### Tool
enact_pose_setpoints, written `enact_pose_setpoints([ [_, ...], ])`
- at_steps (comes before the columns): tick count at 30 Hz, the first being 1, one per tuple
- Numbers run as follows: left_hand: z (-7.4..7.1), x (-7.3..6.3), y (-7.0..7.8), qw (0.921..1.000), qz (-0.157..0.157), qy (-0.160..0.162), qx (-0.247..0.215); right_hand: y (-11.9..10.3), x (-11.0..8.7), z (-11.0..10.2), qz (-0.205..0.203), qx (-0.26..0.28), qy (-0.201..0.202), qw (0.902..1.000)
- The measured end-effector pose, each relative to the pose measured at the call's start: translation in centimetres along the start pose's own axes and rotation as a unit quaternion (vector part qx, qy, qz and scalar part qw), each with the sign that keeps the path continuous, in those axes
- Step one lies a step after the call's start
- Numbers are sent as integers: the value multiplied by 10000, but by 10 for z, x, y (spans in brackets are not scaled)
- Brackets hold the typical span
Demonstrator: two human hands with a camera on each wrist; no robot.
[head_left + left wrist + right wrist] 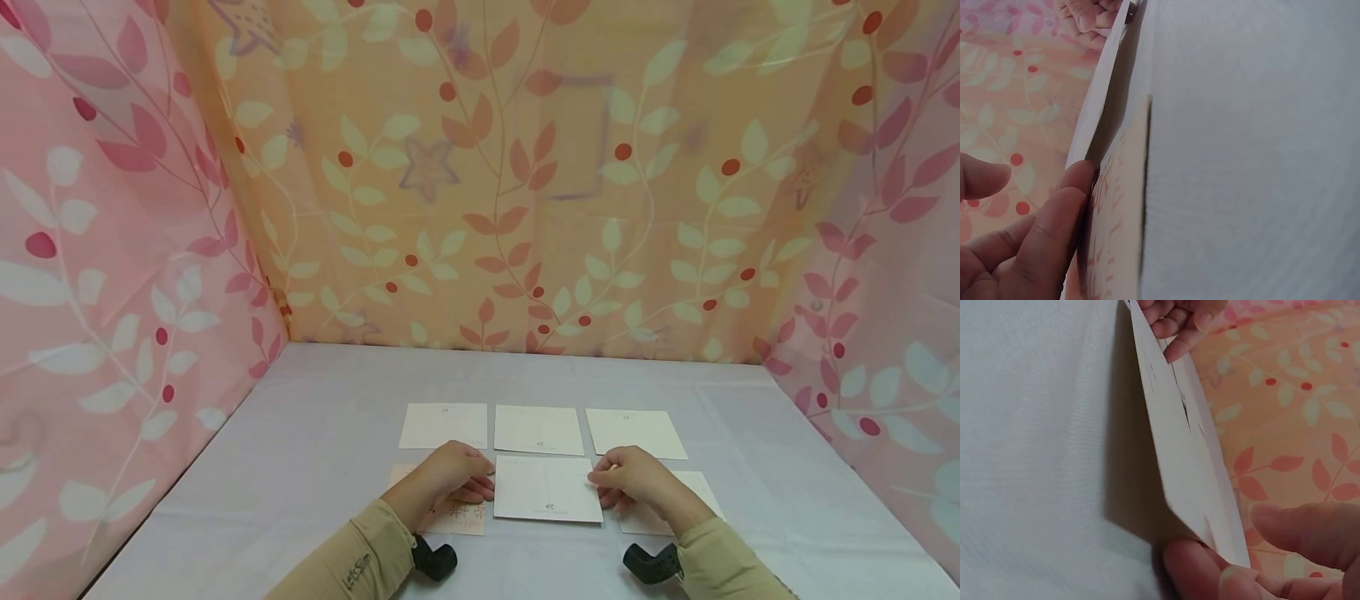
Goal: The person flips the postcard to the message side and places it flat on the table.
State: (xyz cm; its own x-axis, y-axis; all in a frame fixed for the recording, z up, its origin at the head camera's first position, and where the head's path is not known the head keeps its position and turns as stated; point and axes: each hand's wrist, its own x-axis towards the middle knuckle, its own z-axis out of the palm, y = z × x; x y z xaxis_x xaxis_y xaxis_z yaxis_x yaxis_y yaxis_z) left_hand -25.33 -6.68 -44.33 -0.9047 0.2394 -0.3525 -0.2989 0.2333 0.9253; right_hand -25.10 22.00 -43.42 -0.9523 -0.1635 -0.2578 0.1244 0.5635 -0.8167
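Observation:
A white card (548, 492) with a small printed mark is tilted above the table between the two hands, a shadow under it in the right wrist view. My left hand (459, 473) touches its left edge with the fingertips; in the left wrist view the thumb (985, 178) stands apart from it. At the right edge, my right hand (632, 477) holds the card, fingers (1191, 562) bent under it and thumb above. Beneath the left hand lies a peach card (461, 517) with reddish writing. Another white card (693, 487) is partly hidden by the right hand.
Behind the hands, a row holds a left white card (444, 425), a middle white card (538, 429) and a right white card (636, 432). They lie on a white-covered table (337, 379). Leaf-patterned cloth (495, 167) encloses the back and sides. Black devices (435, 560) sit at the wrists.

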Motion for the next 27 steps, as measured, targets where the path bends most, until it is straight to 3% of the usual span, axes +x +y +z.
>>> enact_pose_setpoints([
  [8, 0, 2, -2, 9999, -4, 17, -151, 0, -1, -2, -45, -27, -183, 9998],
  [27, -2, 0, 0, 9994, -92, -14, -331, 1, 0, -4, -14, -1, -147, 9999],
])
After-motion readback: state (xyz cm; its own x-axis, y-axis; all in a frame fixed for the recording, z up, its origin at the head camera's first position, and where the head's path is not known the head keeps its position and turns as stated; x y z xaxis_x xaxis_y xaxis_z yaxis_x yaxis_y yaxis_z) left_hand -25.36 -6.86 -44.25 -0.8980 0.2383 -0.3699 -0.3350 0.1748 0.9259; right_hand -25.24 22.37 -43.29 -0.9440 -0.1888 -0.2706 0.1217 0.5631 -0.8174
